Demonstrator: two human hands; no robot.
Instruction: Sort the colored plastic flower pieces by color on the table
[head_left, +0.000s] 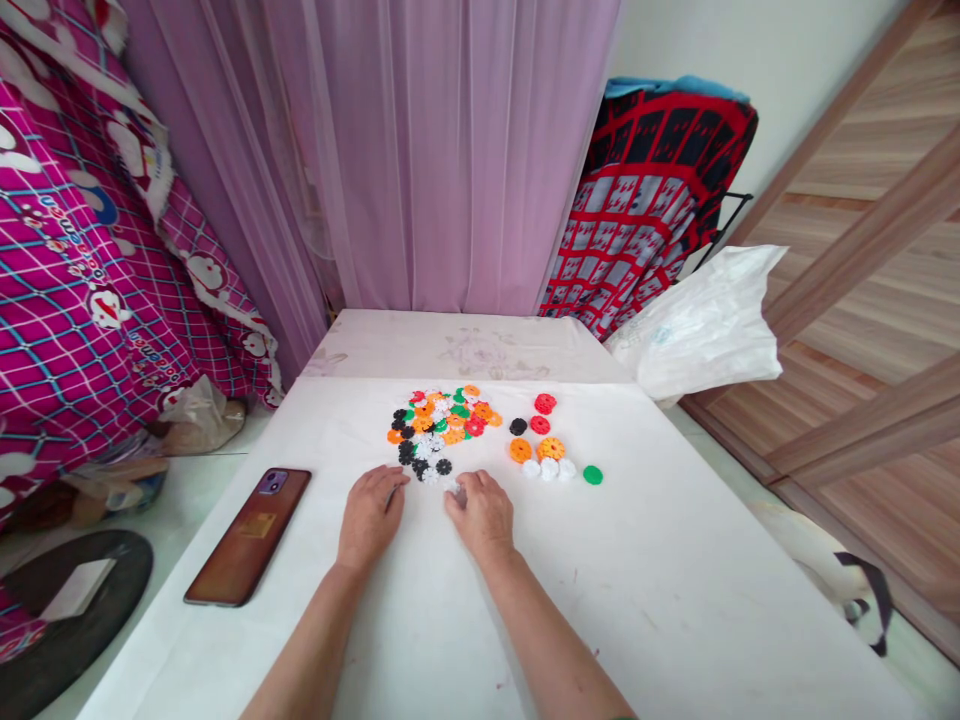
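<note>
Along the left, pink cloth (pixel 45 330) bears lettering (pixel 71 240) ending "emen"; the phone (pixel 244 565) has an unreadable label (pixel 257 525); mid-surface (pixel 427 640), the right hand (pixel 484 510) pinches a white disc (pixel 454 487) near the coloured disc pile (pixel 422 424); the left hand (pixel 373 512) curls, grip unclear.

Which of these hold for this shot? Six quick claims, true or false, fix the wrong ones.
1. The phone lies to the left of the left hand. True.
2. Every disc is green. False: the pile mixes black, white, orange, red and green.
3. The right hand is at a pale disc. True.
4. The phone stands upright. False: it lies flat on the table.
5. A green disc lies right of three white discs. True.
6. The left hand holds the phone. False: they are apart.
</note>
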